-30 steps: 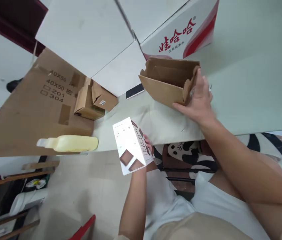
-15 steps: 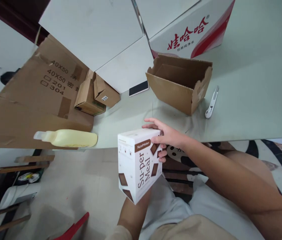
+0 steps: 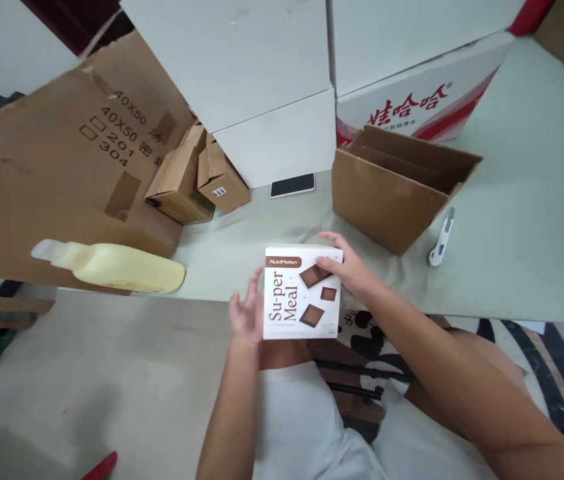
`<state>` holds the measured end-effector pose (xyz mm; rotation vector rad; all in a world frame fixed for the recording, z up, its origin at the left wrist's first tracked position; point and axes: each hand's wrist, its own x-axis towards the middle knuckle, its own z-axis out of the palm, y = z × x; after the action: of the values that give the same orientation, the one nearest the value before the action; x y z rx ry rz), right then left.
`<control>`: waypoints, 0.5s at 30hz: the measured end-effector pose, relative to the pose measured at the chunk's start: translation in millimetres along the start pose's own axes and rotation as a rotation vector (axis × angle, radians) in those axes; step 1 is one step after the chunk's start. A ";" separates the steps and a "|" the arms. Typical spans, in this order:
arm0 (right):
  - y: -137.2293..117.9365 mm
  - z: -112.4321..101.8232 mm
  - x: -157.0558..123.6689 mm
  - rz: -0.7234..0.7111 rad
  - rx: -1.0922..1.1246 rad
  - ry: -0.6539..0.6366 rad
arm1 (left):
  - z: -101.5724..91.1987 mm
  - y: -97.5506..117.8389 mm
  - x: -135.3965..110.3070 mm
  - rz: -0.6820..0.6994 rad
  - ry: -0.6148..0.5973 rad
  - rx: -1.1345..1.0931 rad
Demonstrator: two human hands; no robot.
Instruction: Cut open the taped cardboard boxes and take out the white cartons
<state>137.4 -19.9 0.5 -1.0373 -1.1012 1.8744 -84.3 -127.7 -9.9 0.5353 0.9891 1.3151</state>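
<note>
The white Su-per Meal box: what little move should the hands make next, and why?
I'd probably close the left hand gently on the left side of the Su-per Meal box. The right hand holds it near the upper right corner, while the left is by the left edge, fingers spread; whether it touches is hard to tell. A second grip would likely steady it.

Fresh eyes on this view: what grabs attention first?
The white Su-per Meal box at the centre, held by the right hand, with the open left hand at its left side. Next, the pale yellow bottle at far left and the open-topped brown carton right of centre, with a white cutter to its right.
</note>
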 end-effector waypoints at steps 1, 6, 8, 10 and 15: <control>-0.8 1.1 3.8 0.004 -0.084 0.073 | -7.6 1.7 -0.3 0.003 0.006 0.036; 3.7 16.2 13.9 0.031 -0.203 0.156 | -24.5 -9.0 7.4 -0.009 0.104 0.278; 8.4 25.0 14.2 0.019 -0.199 0.088 | -23.1 -13.0 17.6 0.081 0.182 0.174; 11.9 33.0 16.3 0.005 -0.205 -0.017 | -20.0 -9.1 32.1 0.178 0.227 0.085; -12.7 51.0 57.8 -0.210 -0.159 0.005 | -5.0 53.0 86.6 0.242 0.143 0.132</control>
<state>70.0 17.9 11.9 -0.9715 -1.3199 1.6384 -121.5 -34.3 5.1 0.6862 1.1622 1.5264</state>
